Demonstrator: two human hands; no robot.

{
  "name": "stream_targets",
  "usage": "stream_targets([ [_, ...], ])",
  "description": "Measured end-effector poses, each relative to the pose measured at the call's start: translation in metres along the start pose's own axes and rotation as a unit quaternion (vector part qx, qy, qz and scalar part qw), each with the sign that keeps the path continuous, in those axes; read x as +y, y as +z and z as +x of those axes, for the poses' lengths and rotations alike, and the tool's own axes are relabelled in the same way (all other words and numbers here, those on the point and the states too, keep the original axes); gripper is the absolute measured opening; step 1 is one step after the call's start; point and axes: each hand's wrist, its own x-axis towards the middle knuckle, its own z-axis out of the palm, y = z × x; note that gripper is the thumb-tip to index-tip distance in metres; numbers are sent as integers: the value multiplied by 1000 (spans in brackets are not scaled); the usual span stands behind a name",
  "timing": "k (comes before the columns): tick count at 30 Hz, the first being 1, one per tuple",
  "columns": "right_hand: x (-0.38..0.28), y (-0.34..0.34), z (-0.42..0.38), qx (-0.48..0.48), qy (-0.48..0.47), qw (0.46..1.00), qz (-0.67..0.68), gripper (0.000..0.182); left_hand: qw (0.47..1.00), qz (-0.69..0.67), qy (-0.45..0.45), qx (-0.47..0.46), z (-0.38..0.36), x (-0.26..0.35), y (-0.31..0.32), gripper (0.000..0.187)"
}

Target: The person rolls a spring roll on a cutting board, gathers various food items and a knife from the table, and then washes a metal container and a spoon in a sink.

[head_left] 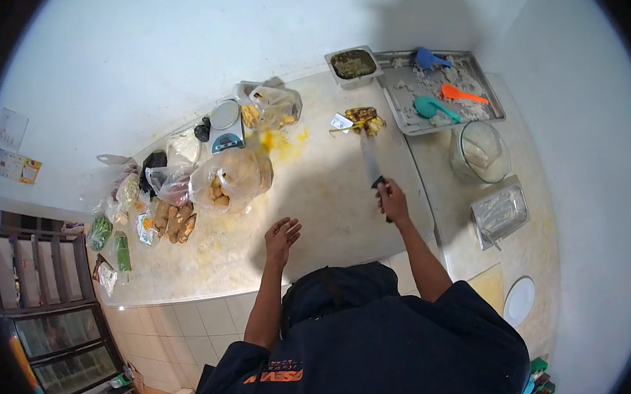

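Observation:
My right hand (393,198) is wrapped round the black handle of a knife (371,160). The blade points away from me, its tip close to a small pile of yellow and brown peel-like scraps (365,118). A white packet or label (340,122) and a thin yellow strip lie at the pile's left side. Nothing is in my left hand (282,240), which hovers over the near part of the worktop (332,228) with its fingers apart. Yellow stains (279,141) mark the surface further back.
Left stand a kitchen scale (226,123), a plastic bag of potato-like tubers (221,185), brown roots (176,218) and several other bags. Right are a metal tray (435,88) with coloured scoops, a metal container of dark green stuff (353,65), a glass bowl (480,151) and a metal pan (501,213).

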Motion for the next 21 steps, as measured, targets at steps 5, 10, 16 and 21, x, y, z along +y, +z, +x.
stream_targets([
  [5,-17,-27,89,130,-266,928,-224,32,999,-7,22,40,-19,-6,15,35],
  [10,-3,-28,131,101,-173,933,-300,33,995,-38,48,76,-30,-22,15,30],
  [16,10,-36,121,78,-176,948,-254,39,990,-15,81,113,-46,-44,18,25],
  [21,20,-53,78,52,-221,944,-241,42,983,90,57,149,-44,-47,48,22],
])
